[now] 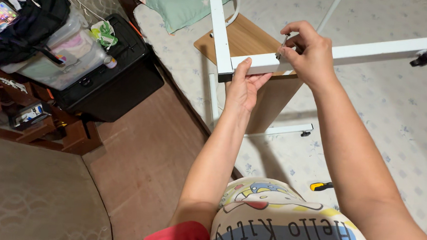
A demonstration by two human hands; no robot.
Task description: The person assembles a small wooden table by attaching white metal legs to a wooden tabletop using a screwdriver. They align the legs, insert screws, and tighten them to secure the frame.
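A white metal frame [376,50] of a small table lies on its side on the bed, with a wooden tabletop [243,38] behind it. My left hand [243,87] grips the white bar from below, close to the corner joint [225,66]. My right hand [309,51] pinches a thin metal key or screw tool [281,46] held upright into the top of the same bar. A black caster [425,58] sits at the bar's far right end.
A yellow-and-black screwdriver [321,186] lies on the flowered bedsheet [401,126]. A green pillow [181,2] lies at the bed's head. On the left stand a black case [122,75], a clear storage bin [64,56], a black bag and a wooden shelf. Brown floor runs between.
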